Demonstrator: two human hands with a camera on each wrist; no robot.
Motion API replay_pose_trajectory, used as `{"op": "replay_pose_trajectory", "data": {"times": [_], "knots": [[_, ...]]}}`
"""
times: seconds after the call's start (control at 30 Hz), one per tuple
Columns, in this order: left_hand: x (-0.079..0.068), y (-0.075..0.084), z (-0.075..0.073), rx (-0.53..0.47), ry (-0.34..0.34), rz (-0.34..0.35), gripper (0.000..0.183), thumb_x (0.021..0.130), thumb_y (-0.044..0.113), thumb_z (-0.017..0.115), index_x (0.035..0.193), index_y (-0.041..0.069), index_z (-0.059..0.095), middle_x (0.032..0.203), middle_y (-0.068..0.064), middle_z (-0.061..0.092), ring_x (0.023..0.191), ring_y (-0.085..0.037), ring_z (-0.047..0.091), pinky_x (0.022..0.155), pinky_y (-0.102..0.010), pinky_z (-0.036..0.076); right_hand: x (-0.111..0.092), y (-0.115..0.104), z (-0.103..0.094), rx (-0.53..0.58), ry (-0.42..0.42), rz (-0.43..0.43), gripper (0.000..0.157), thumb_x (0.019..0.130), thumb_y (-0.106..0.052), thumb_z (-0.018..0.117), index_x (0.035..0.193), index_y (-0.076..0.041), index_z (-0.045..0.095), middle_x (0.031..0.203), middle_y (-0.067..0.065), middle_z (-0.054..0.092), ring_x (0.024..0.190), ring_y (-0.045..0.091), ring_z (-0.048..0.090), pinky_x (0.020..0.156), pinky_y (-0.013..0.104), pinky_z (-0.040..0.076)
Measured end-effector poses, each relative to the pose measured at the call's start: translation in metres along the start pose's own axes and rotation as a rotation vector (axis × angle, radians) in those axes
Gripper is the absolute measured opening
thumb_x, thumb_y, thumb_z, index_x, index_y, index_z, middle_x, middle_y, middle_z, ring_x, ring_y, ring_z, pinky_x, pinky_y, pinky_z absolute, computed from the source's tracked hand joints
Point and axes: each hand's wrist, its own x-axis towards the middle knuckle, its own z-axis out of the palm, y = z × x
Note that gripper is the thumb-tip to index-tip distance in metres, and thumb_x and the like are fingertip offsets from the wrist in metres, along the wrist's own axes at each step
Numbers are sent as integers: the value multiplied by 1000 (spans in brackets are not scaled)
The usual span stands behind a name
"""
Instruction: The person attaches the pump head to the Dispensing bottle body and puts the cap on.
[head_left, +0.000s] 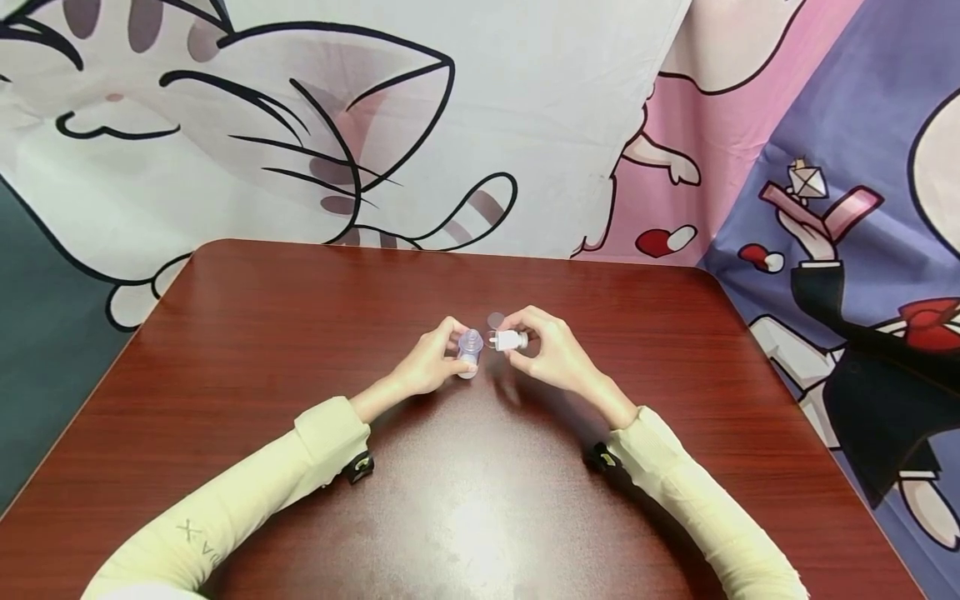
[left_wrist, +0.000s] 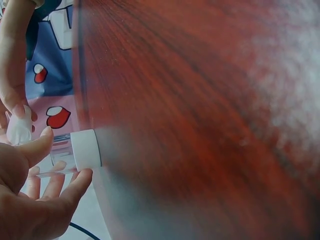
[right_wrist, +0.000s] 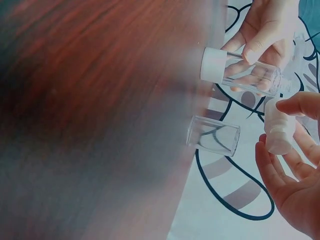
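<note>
My left hand [head_left: 431, 358] grips a clear bottle [head_left: 470, 343] with a white base [left_wrist: 87, 150]. Its thumb is on the near side and the fingers are behind. The bottle stands upright, its base right at the tabletop, and its narrow clear neck [right_wrist: 285, 86] is uncovered. In my right hand [head_left: 557, 354], thumb and fingers pinch a white pump head [head_left: 508, 340], held sideways just right of the bottle's neck. Behind the pump head, a clear cylindrical cap [right_wrist: 215, 137] stands on the table, partly hidden in the head view.
The reddish-brown wooden table [head_left: 300, 300] has rounded far corners. Behind it hangs a cloth printed with cartoon figures [head_left: 570, 125]. A small black device [head_left: 360, 467] sits at the left cuff, another [head_left: 604, 457] at the right.
</note>
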Motion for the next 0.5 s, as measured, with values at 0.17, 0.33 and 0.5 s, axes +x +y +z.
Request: {"op": "replay_pose_trajectory", "data": {"times": [0.17, 0.33, 0.5], "knots": [[0, -1, -1, -3, -15, 4, 42, 83, 2, 71, 116, -1, 45, 119, -23, 59, 109, -34, 61, 90, -38, 54, 1, -1, -1, 10, 21, -22, 30, 75, -3, 74, 103, -9, 63, 95, 2, 64, 80, 11, 58, 69, 39, 55], [1, 1, -1, -11, -14, -2, 42, 83, 1, 71, 116, -1, 45, 119, -22, 58, 109, -34, 60, 89, -37, 54, 1, 0, -1, 13, 59, -53, 31, 74, -1, 74, 102, -8, 64, 95, 2, 64, 81, 12, 58, 71, 30, 54], [0, 1, -1, -2, -14, -9, 42, 83, 1, 71, 116, 0, 45, 120, -21, 58, 109, -33, 59, 89, -36, 54, 0, 1, 0, 27, 75, -61, 31, 73, 0, 74, 101, -8, 65, 95, 3, 65, 82, 13, 58, 71, 28, 54]]}}
